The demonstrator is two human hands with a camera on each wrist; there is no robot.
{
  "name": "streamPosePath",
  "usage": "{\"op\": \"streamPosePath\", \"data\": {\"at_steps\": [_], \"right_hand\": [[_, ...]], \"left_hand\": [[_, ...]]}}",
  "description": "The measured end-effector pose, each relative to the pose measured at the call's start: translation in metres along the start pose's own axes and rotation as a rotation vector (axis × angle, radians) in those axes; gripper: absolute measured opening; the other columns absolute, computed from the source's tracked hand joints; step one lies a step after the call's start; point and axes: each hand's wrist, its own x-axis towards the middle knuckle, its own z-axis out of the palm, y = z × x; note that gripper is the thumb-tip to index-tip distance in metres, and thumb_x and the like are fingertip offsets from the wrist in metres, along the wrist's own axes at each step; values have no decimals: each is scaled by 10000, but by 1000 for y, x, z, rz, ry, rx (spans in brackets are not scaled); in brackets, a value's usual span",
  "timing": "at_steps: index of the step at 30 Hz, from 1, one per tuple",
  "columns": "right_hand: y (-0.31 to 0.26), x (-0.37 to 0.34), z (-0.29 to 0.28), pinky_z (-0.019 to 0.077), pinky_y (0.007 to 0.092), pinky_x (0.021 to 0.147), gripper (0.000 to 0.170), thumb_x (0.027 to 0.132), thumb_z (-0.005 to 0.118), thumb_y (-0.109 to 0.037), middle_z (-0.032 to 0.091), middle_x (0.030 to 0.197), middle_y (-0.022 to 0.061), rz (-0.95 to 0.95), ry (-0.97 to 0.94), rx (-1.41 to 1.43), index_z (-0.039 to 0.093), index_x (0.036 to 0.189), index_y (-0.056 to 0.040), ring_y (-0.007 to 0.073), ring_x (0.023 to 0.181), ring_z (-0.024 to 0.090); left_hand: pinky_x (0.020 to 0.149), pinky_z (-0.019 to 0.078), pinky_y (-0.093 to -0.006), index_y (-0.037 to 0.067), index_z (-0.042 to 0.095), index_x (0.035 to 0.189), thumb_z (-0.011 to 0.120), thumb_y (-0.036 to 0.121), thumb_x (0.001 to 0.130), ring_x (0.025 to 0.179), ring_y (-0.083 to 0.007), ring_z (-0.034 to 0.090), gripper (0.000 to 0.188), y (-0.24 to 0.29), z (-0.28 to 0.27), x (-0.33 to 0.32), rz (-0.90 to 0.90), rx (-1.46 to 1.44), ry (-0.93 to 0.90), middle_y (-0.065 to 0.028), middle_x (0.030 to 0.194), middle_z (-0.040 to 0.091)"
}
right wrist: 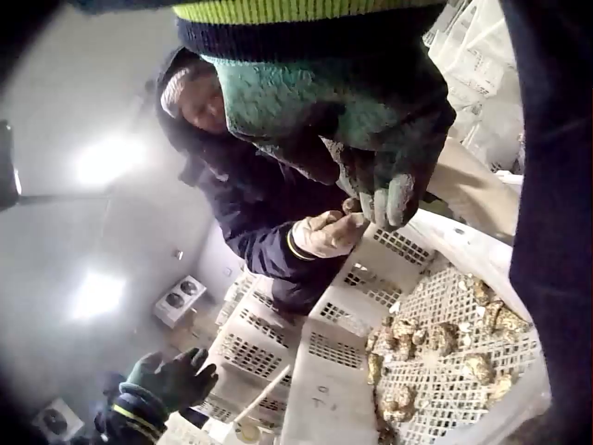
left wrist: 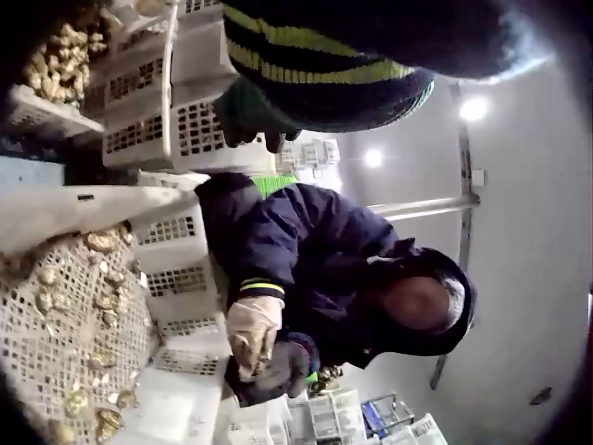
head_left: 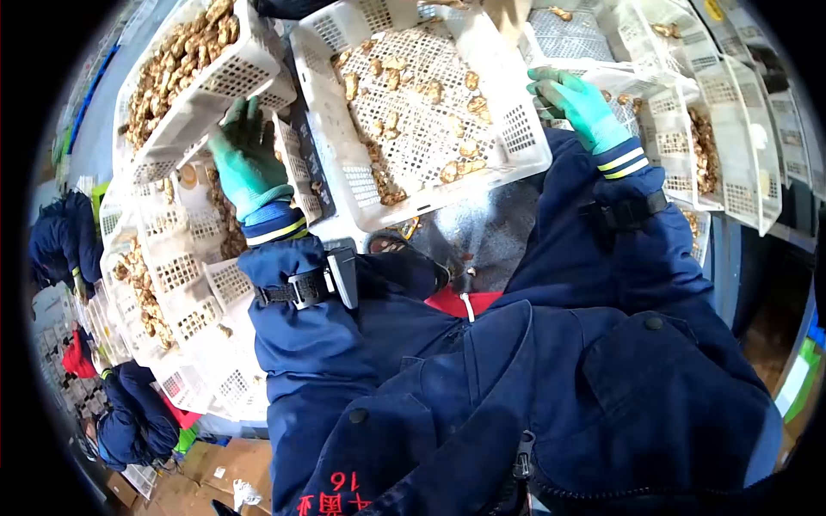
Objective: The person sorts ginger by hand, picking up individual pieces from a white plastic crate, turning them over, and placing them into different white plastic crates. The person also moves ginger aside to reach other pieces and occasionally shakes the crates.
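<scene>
My left hand (head_left: 248,159), in a green glove, is beside the crates at left in the head view; its fingers are spread and hold nothing visible. The right wrist view shows the same left hand (right wrist: 171,380) low at left. Gloved too, my right hand (head_left: 585,112) is at the right side of a white perforated crate (head_left: 447,196), fingers loosely bent in the right wrist view (right wrist: 371,120). Whether it touches the rim is unclear. Scattered brown knobbly pieces (head_left: 392,79) lie in this crate, with a small heap (head_left: 385,182) in its near left corner.
A fuller crate (head_left: 243,70) of similar pieces stands at upper left, above other crates (head_left: 176,271). More crates (head_left: 757,163) line the right. Across from me, a person in dark clothes (left wrist: 306,232) has both gloved hands together. Other people (head_left: 129,421) are at far left.
</scene>
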Motion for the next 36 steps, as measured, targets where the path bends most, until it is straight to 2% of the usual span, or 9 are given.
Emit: {"op": "streamPosePath", "data": {"at_steps": [2,9,11,20,23,26,30,32,36], "right_hand": [[21,26,-10,490,260,833,362,951,504,-228,616,1134,113,-175,61,-685,523,1265,-47,162,1017,599],[108,68,-10,482,372,833,593,846,575,-395,640,1059,208,233,0,-943,480,1279,0,320,939,622],[33,32,16,487,383,817,569,836,575,-416,659,996,198,363,-112,-899,526,1210,9,311,908,635],[60,33,8,428,403,970,608,837,518,-508,594,1189,217,474,-96,-916,536,1257,-68,360,1126,561],[51,35,-19,481,338,865,424,869,542,-282,619,1082,179,-26,206,-790,539,1231,-62,262,1006,607],[-39,20,-37,519,289,719,389,881,511,-63,580,1168,117,-363,183,-471,530,1269,-46,189,919,614],[-31,7,-65,452,276,878,333,916,504,-88,586,1187,100,-1130,325,-1412,552,1227,21,175,1025,566],[-42,-59,-34,410,271,936,357,923,519,-121,596,1161,116,-263,247,-186,534,1255,11,169,1063,543],[1,-63,-54,457,252,815,459,894,604,-261,606,1120,88,-213,272,-90,535,1268,-3,129,939,558]], "left_hand": [[1035,336,-395,40,497,1312,359,458,983,1228,-236,479,550,-11,-16,2,-88,82,-40,-111,1344,515],[605,451,-270,14,488,1286,669,412,833,681,-133,535,630,-79,-60,3,-258,819,-259,-84,1025,620],[583,454,-290,5,494,1272,677,462,808,644,-143,538,677,-88,-66,3,-341,992,-258,-87,982,628],[780,483,-331,-77,557,1155,776,388,743,895,-206,592,659,-118,-67,-2,-655,1103,-414,-136,1006,645],[774,500,-337,-38,578,1144,725,252,805,902,-244,610,470,-68,-51,-2,-208,945,-380,-108,999,651],[829,508,-356,4,593,1173,645,108,839,992,-259,620,354,-3,-27,4,806,1210,-570,-117,1059,662],[819,533,-317,82,536,1274,622,-55,755,952,-276,630,544,-12,-46,-11,454,1631,-691,-179,1129,621],[759,521,-286,4,526,1242,640,0,793,888,-208,617,463,5,-18,-101,-325,285,-266,-146,1103,621],[692,491,-281,-69,556,1099,700,59,791,812,-158,597,363,-34,-20,-141,-506,206,-229,-117,992,640]]}}
